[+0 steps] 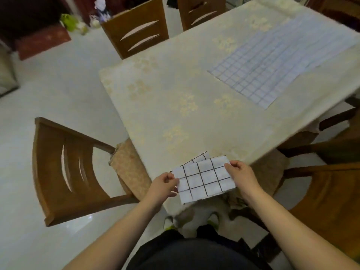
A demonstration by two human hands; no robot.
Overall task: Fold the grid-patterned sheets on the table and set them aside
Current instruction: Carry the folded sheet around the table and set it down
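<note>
A small folded white sheet with a black grid [204, 178] hangs over the near corner of the table [175, 106]. My left hand [164, 185] pinches its left edge and my right hand [242, 175] pinches its right edge. A second folded layer peeks out behind its upper left. A large grid-patterned sheet [278, 61] lies spread flat on the far right part of the table, well away from both hands.
The table wears a pale floral cloth. A wooden chair [68, 168] stands at my left, two more [136, 30] at the far side, and others [331, 191] at my right. White tiled floor stretches to the left.
</note>
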